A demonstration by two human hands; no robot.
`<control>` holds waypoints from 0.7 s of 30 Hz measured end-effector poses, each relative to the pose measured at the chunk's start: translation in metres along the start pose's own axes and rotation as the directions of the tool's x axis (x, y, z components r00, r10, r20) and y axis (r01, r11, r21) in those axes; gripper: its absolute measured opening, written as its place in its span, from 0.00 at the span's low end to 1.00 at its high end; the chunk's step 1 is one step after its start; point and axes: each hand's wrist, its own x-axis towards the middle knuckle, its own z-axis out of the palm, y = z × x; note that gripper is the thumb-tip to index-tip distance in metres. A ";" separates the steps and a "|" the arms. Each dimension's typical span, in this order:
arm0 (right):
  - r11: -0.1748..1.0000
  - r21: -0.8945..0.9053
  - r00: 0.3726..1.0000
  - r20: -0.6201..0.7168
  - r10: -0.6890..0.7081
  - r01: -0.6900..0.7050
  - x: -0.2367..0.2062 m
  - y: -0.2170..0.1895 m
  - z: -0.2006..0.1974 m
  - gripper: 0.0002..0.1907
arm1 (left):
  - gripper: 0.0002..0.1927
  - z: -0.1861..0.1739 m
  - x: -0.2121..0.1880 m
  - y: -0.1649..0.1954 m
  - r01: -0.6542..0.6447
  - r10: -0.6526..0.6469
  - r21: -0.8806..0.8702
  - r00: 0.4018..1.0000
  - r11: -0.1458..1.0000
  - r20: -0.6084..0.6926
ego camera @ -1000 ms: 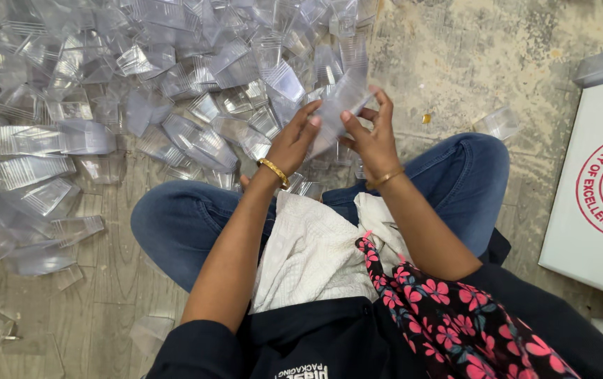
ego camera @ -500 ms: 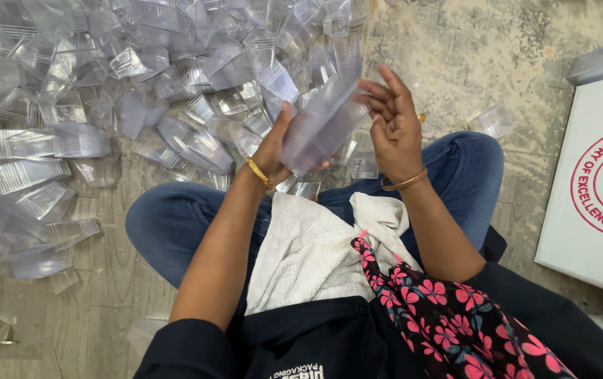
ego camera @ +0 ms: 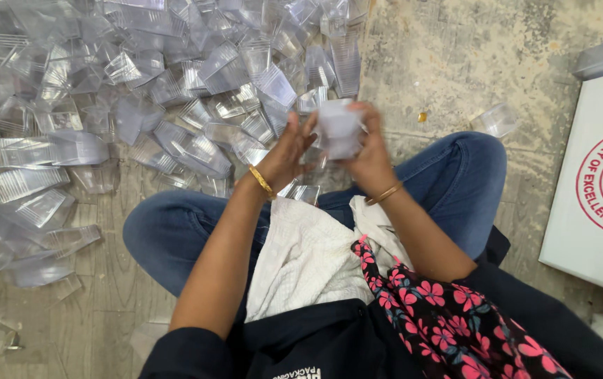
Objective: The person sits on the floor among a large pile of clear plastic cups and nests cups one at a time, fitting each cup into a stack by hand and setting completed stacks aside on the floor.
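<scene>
Head view, looking straight down at a person seated cross-legged on a worn, speckled floor [ego camera: 470, 56]; the two hands meet above the knees, and between them is a clear plastic container [ego camera: 338, 130], blurred, so its exact shape cannot be told; the left hand [ego camera: 289, 151] presses against its left side with fingers spread and thumb up, palm turned inward; the right hand [ego camera: 366, 151] is curled round its right side, fingers wrapped over the top edge; both hands are closed on the container and it is held clear of the floor, just in front of the lap. Each wrist wears a thin gold bangle [ego camera: 263, 182].

Beyond the hands, filling the upper left, lies a heap of clear plastic containers [ego camera: 140, 91], ribbed and tapered, some nested in short stacks, lying on their sides and overlapping; the nearest of them lie just below and behind the held piece; one loose clear cup [ego camera: 494, 121] lies apart on the floor near the right knee.

The person wears blue jeans [ego camera: 456, 175]; a white cloth [ego camera: 308, 260] lies across the lap, beside a black cloth with pink flowers [ego camera: 449, 316]; a white box [ego camera: 596, 189] with a red round mark stands at the right edge.
</scene>
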 end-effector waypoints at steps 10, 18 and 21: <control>0.908 -0.036 0.667 -0.691 0.280 -0.418 0.180 0.123 -0.194 0.41 | 0.16 -0.087 0.067 0.106 -0.265 0.571 0.604 0.719 0.752 -0.396; 0.956 0.276 0.669 -0.693 0.270 -0.100 0.360 0.105 -0.278 0.24 | 0.13 -0.141 0.155 0.164 -0.367 0.596 0.503 0.674 0.783 -0.436; 0.974 -0.203 0.965 -0.260 0.045 -0.100 0.358 0.130 -0.202 0.32 | 0.13 -0.163 0.175 0.167 -0.342 0.554 0.481 0.719 0.808 -0.420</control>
